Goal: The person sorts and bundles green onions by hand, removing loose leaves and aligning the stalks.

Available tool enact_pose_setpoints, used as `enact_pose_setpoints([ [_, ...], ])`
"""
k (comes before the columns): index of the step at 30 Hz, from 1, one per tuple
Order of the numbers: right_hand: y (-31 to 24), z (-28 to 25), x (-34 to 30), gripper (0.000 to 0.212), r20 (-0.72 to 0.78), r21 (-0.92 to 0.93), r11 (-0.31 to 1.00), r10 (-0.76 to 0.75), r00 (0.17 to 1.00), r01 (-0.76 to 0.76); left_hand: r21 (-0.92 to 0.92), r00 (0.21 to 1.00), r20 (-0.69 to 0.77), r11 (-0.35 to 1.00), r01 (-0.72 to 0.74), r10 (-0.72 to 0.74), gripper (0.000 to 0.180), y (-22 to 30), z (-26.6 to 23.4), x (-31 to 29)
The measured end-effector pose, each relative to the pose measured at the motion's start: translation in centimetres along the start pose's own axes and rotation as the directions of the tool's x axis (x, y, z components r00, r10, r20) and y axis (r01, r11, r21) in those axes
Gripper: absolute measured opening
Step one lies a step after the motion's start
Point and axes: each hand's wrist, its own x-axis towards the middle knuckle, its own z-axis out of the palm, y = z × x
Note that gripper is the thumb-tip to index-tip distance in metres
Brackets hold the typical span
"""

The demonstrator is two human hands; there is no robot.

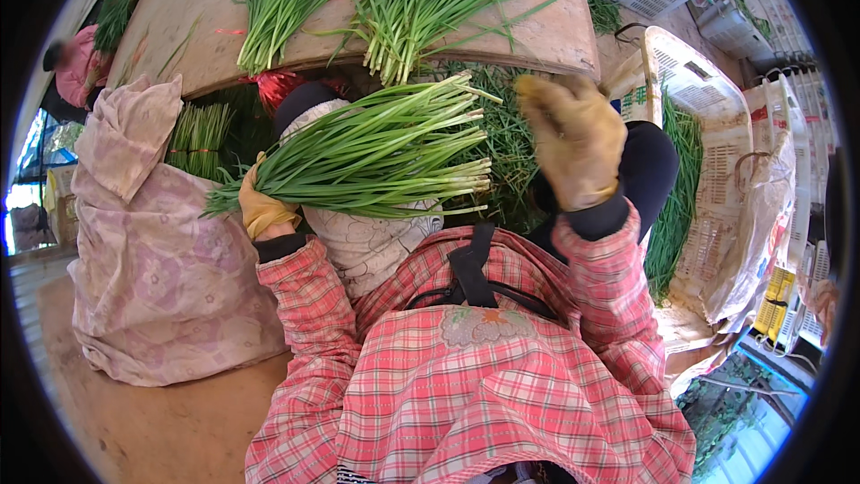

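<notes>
A loose bunch of long green chives lies across my lap, its pale stem ends pointing right. My left hand, in a yellowish glove, is closed around the leafy end at the left. To the right of the stem ends, my right hand is raised in a stained yellow glove, apart from the bunch. Its fingers are bent but smeared by motion, so whether they hold anything is unclear. Below and between the two hands lie loose green leaves and trimmings.
On the curved wooden tabletop ahead rest two chive piles. A tied bundle stands beside a flowered cloth at my left. At right is a white plastic crate with greens. Another person sits far left.
</notes>
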Motion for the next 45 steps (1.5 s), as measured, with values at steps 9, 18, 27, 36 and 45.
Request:
enact_pose_setpoints([
  [9,-1.7,5.6,1.2,0.006,0.193,-0.175,0.978,-0.079,0.978,0.113,0.108,0.995,0.061,0.990,-0.090,0.083,0.021,0.4,-0.1,0.1],
  [18,-1.7,3.8,2.1,0.031,0.182,0.045,0.969,-0.248,0.951,0.244,-0.280,0.971,0.072,0.930,0.238,-0.227,0.022,1.6,1.8,-1.1],
  [27,-0.7,6.6,-0.8,0.010,0.061,0.440,0.881,0.163,0.985,-0.174,-0.242,0.981,0.060,0.950,0.195,-0.186,0.024,1.5,2.1,-1.3],
  [36,1.6,0.2,-1.3,0.018,0.148,0.413,0.844,0.310,0.939,-0.343,-0.204,0.983,0.102,0.964,0.173,-0.155,0.023,1.0,1.8,-1.1],
  [45,-3.9,4.8,-1.7,0.021,0.447,0.289,0.811,0.355,0.821,-0.508,-0.040,0.998,0.055,0.999,0.001,0.001,0.021,0.0,0.9,0.3],
])
